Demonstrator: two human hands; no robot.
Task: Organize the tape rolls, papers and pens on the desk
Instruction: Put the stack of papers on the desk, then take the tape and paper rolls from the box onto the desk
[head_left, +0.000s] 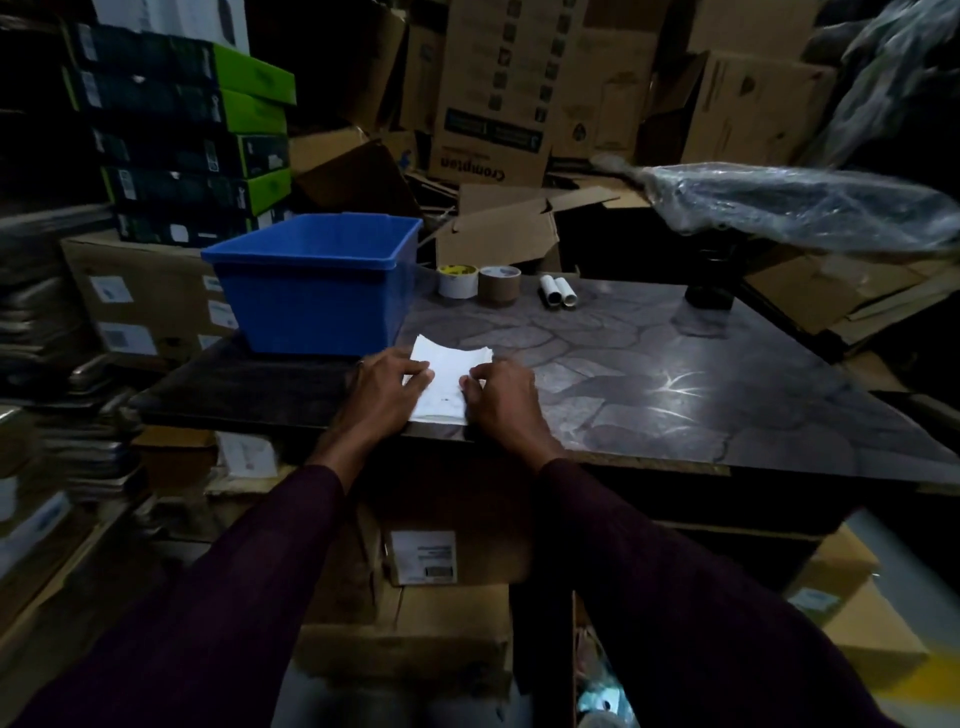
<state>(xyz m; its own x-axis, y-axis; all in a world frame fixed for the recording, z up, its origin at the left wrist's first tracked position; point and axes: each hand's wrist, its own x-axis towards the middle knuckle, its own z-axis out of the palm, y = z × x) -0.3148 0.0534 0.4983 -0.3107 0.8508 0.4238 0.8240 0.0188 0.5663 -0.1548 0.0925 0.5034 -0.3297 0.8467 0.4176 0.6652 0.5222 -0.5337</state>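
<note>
Dark maroon sleeves (223, 597) reach forward from the bottom of the view as a person sorts stationery in a dim storeroom. The left hand (387, 387) curls its fingers over the left edge of a small stack of white papers (447, 374). The right hand (501, 397), fingers bent, grasps the stack's right side, so both hands hold the sheets between them. The papers lie flat on the stone-patterned tabletop (675, 374), at its near edge and just right of the front corner of a blue bin (317, 291).

The blue bin stands on the tabletop's left part; what it holds cannot be seen from this angle. Right of the bin, along the far edge, a white tape roll (458, 281) and a brown tape roll (499, 285) stand upright side by side. Further right of the bin, beyond those rolls, two small white rolls (558, 292) lie together on their sides. Far to the right of the bin, a plastic-wrapped object (800, 205) juts over the tabletop. Behind the bin rise cardboard boxes (498, 93), and to the left behind it stand stacked green-and-black cartons (192, 140).
</note>
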